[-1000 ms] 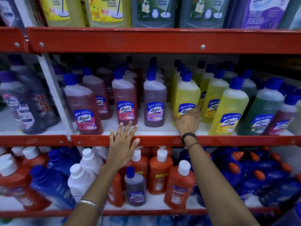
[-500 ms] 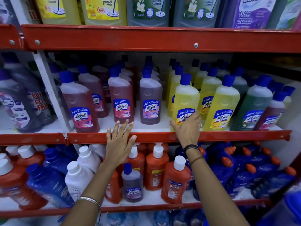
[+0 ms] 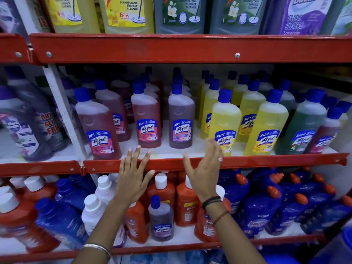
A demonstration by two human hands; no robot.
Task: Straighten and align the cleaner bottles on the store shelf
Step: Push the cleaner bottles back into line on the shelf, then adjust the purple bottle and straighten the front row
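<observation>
With the left hand [image 3: 133,176] and right hand [image 3: 206,168] both spread wide and empty, the near yellow bottle [image 3: 224,124] (full, so likely heavy, with smooth rigid plastic) is probably best gripped around its broad body.

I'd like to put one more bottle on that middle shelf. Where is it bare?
Bare white shelf shows at the front, between the purple Lizol bottle and the front yellow Lizol bottle, above the open right hand. Further right, yellow and green bottles stand packed.

Upright blue-capped cleaner bottles [image 3: 224,122], shelf-front
</observation>
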